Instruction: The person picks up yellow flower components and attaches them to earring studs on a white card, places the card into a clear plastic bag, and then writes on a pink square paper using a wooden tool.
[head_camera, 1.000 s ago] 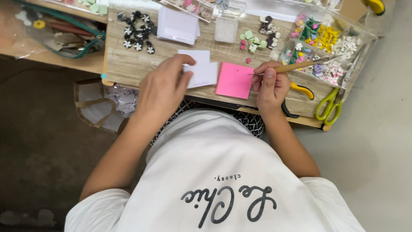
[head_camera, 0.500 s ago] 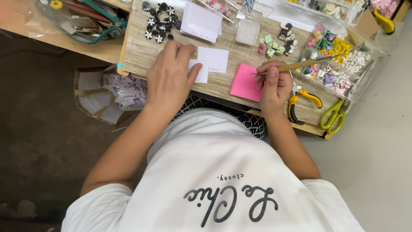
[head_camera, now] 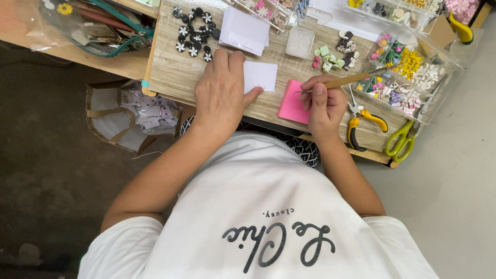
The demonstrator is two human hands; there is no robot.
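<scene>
A: Item 1, far left?
B: Clear plastic bag (head_camera: 88,28) w/ misc. bits, lying on the counter (head_camera: 170,72) edge. Below it, on the floor, a cardboard box (head_camera: 129,116) holding small white cards.

A: Next, moving right?
B: Cluster of black flower pieces (head_camera: 194,31), top of counter. Beside them a stack of white cards (head_camera: 245,31), slightly fanned.

A: Left hand?
B: Left hand (head_camera: 222,93) lay flat, palm down, fingers (head_camera: 227,59) pressed together and pointing away from the body, thumb out to the right. It pinned down a small white card (head_camera: 261,76); approx. half the card showed past the thumb.

A: Centre items?
B: Small clear tray (head_camera: 299,41) of pale beads, then loose green and dark flower pieces (head_camera: 333,51). Nearer the body, a pink sticky pad (head_camera: 292,106), just right of the white card, not touching it as far as I could tell.

A: Right hand?
B: Right hand (head_camera: 323,101) rested on the pink pad's right edge. Fingers curled, pinching a wooden-handled tool (head_camera: 354,79); metal tip pointed left over the pad, handle ran up to the right. Whether tip touched the pad: can't tell.

A: Far right?
B: Yellow-handled pliers (head_camera: 364,124) just beside the right wrist, green-handled scissors (head_camera: 400,139) at counter edge, clear compartment box (head_camera: 408,72) w/ coloured flower pieces behind.
</scene>
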